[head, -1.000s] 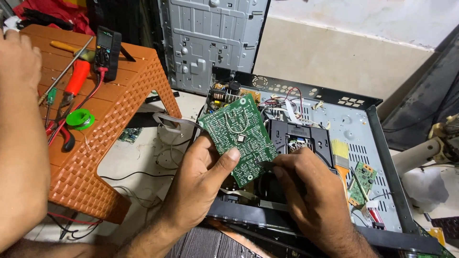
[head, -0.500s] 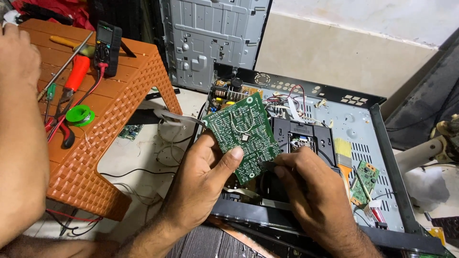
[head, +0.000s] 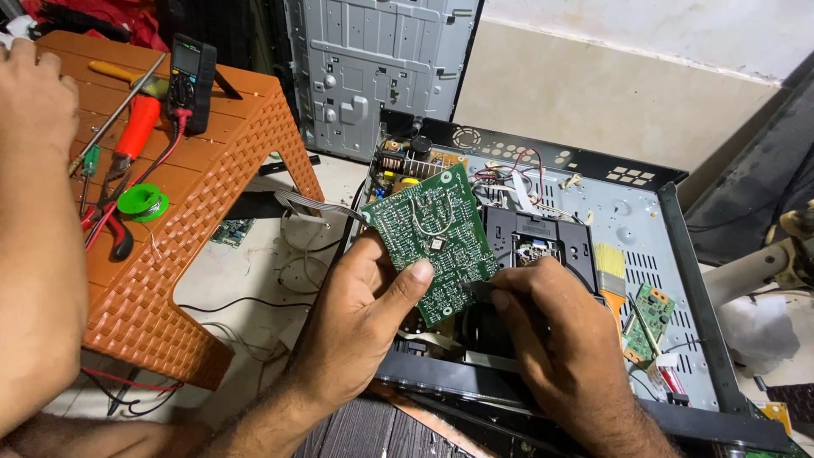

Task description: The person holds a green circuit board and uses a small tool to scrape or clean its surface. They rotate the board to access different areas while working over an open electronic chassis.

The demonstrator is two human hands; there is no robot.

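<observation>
My left hand (head: 365,318) holds a green circuit board (head: 432,233) upright, solder side toward me, thumb pressed on its lower face. A grey ribbon cable (head: 309,206) runs from the board's left edge. My right hand (head: 555,339) pinches the board's lower right corner with thumb and forefinger. Both hands hover over an opened metal player chassis (head: 670,220) with a black disc drive (head: 543,237) in its middle.
An orange plastic stool (head: 220,195) at left carries a multimeter (head: 191,80), a red-handled tool (head: 136,127), a green solder reel (head: 140,202) and another person's arm (head: 34,212). A yellow brush (head: 610,267) and a small green board (head: 644,314) lie in the chassis. A grey metal case (head: 373,59) stands behind.
The board has shifted slightly to the right in my left hand. My right hand stays at its lower right corner.
</observation>
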